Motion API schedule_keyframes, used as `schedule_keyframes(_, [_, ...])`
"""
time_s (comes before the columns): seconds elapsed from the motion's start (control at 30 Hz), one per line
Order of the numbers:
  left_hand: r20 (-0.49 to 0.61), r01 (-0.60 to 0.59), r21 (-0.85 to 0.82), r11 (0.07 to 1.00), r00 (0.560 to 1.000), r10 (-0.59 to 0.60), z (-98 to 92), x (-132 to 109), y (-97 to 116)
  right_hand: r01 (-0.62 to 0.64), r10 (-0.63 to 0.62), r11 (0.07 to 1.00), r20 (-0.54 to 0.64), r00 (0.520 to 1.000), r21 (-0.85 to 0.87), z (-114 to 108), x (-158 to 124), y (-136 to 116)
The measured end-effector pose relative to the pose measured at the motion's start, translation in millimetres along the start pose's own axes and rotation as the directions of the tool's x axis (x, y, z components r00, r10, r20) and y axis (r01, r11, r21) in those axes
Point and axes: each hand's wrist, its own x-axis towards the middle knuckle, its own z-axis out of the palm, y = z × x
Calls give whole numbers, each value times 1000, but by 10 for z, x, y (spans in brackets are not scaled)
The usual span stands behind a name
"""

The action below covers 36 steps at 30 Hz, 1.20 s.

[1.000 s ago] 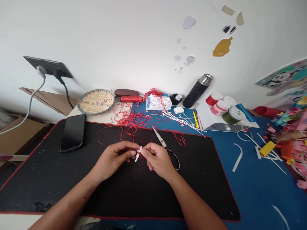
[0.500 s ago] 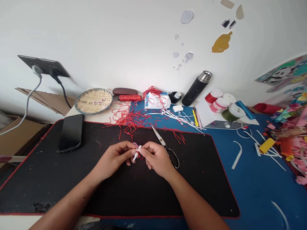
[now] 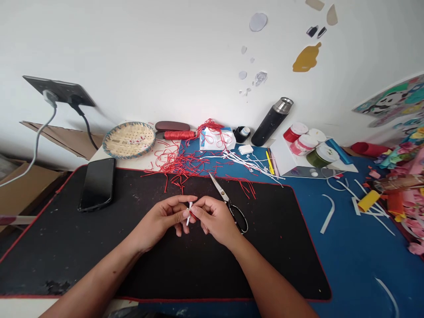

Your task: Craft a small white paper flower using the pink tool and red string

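Above the black mat (image 3: 185,269), my left hand (image 3: 165,217) and my right hand (image 3: 213,217) meet with their fingertips close together. Between them is a small piece of white cord (image 3: 188,219) with a bit of red thread (image 3: 193,215) at its side. My left thumb presses on the white piece while that index finger stretches over its top. My right thumb and index finger pinch the red part; its far side is hidden by the fingers. Scissors (image 3: 223,193) with black handles lie just beyond my right hand, not touched.
Red thread scraps (image 3: 185,163) and white cords (image 3: 245,163) lie behind the mat. A woven basket (image 3: 109,148), a red thread spool (image 3: 179,135), a black flask (image 3: 270,123) and paint jars (image 3: 303,145) stand along the wall. A phone (image 3: 97,184) rests at left.
My left index finger has straightened across the top of the white piece, which now stands more upright. The pinkish loop behind it no longer shows. My right hand has barely moved.
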Motion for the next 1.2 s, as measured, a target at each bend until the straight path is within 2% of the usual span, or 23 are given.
schedule_keyframes(0.2, [25, 1, -32, 999, 1000, 0, -17, -2, -27, -2, 1, 1000, 15, 1000, 23, 0, 2, -15])
schedule_keyframes(0.57, [-6, 7, -121, 993, 1000, -8, 4, 21, -33, -15, 13, 999, 43, 999, 47, 0, 6, 19])
schedule_keyframes(0.8, [-9, 16, -159, 987, 1000, -17, 11, 7, -22, -10, 10, 997, 5, 1000, 72, 18, 6, -4])
schedule_keyframes(0.97, [3, 85, -233, 969, 996, -86, 33, -9, 5, -13, 15, 998, -33, 999, 58, 12, 11, -11])
schedule_keyframes(1.2, [-26, 103, -281, 954, 993, -114, 40, 6, -7, -2, 0, 999, 26, 1000, 45, -11, 13, 10])
